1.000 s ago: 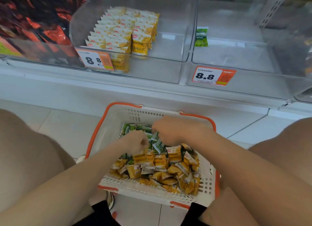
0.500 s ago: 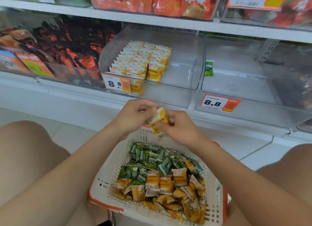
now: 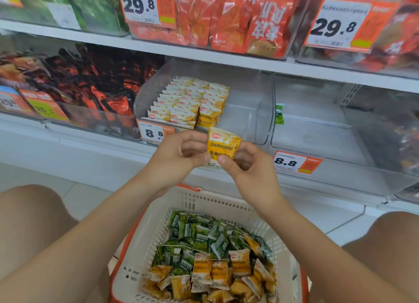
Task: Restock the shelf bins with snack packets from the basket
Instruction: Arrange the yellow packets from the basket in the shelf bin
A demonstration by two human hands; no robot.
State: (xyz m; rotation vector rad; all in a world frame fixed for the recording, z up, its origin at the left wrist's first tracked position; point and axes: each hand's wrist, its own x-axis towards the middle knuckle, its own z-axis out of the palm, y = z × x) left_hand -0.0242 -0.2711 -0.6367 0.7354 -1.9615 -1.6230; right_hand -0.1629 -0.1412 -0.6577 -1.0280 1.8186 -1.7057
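Your left hand (image 3: 179, 153) and right hand (image 3: 247, 166) both pinch one small yellow crab-roe snack packet (image 3: 223, 144), holding it upright above the white plastic basket (image 3: 204, 200). It sits just in front of the clear shelf bin (image 3: 244, 112) of matching packets.

Glossy foil-like yellow packet (image 3: 223, 145); perforated matt plastic basket (image 3: 158, 223); clear smooth plastic bins (image 3: 254, 112).

Both hands pinch one yellow packet (image 3: 223, 145) upright: the left hand (image 3: 179, 154) at its left edge, the right hand (image 3: 249, 166) at its lower right corner. Beyond the fingertips stands a clear bin (image 3: 254, 112) of matching packets; below the wrists, a basket (image 3: 181, 210).
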